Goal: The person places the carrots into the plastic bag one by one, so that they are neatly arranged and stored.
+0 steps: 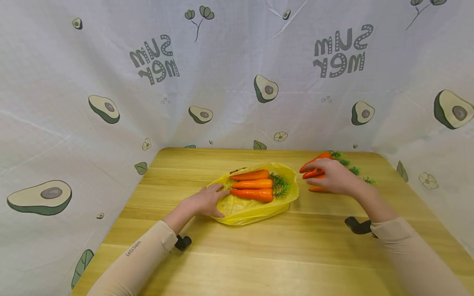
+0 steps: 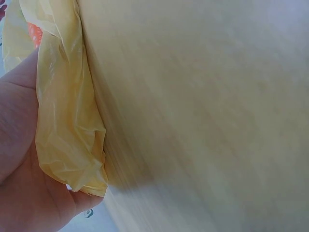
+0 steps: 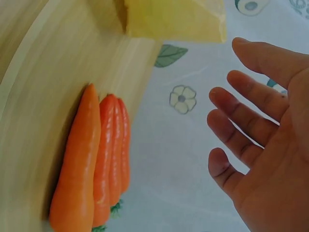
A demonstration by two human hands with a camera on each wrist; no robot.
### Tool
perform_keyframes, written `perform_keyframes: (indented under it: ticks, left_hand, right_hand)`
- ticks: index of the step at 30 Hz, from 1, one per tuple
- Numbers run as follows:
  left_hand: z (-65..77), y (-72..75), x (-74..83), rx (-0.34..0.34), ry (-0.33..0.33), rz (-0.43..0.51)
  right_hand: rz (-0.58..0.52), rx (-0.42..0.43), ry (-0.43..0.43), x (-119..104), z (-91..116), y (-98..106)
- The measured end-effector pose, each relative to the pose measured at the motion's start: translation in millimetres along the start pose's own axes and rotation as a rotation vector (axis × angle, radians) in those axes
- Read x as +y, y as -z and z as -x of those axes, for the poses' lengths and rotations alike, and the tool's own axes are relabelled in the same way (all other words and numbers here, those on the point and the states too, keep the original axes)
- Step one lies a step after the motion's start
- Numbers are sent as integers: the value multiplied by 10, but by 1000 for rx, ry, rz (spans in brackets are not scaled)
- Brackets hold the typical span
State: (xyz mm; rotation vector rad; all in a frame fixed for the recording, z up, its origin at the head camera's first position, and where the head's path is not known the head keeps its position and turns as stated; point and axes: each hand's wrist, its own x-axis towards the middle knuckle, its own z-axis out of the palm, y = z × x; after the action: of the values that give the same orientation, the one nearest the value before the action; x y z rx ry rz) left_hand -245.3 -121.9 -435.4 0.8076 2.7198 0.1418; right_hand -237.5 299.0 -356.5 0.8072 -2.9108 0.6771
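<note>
A yellow plastic bag [image 1: 255,213] lies on its side with its mouth spread. Three orange carrots [image 1: 252,184] with green leafy tops rest side by side in it. My left hand [image 1: 207,200] is at the bag's left end, fingers and thumb spread inside its edge; in the left wrist view yellow film [image 2: 67,121] covers part of that hand. On the right, my right hand [image 1: 331,174] is over several more carrots [image 1: 317,189]. The right wrist view shows its fingers [image 3: 224,99] loosely bent, apart from the carrots [image 3: 77,169], with nothing in the palm.
The wooden table [image 1: 237,263] has rounded far corners. A white curtain [image 1: 229,74] printed with avocados and lettering hangs behind it and along both sides. Black wrist mounts [image 1: 358,225] stick out below the sleeves.
</note>
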Motion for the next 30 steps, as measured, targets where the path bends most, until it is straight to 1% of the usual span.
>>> perform_keyframes:
  ticks: [4, 6, 8, 10, 13, 16, 20, 25, 30]
  left_hand:
    - [-1, -5, -4, 5, -8, 3]
    - [1, -3, -3, 6, -10, 5]
    - [4, 1, 1, 4, -8, 3]
    - [11, 7, 5, 4, -7, 3]
    - [24, 20, 19, 2, -4, 3]
    - [35, 33, 33, -2, 4, 4]
    - [41, 35, 40, -2, 9, 8]
    - [35, 31, 37, -1, 7, 6]
    - [32, 29, 35, -2, 9, 8]
  right_hand:
    - [-1, 20, -22, 107, 66, 29]
    - [24, 31, -31, 165, 103, 37]
    - [21, 28, -53, 212, 139, 44]
    - [2, 15, -79, 253, 171, 50]
    - [-57, -9, -108, 305, 210, 64]
    - [-80, -16, -117, 369, 242, 72]
    - [-49, -8, -133, 460, 278, 70]
    - [-8, -15, -176, 540, 327, 64]
    - [-10, -36, -200, 624, 369, 54]
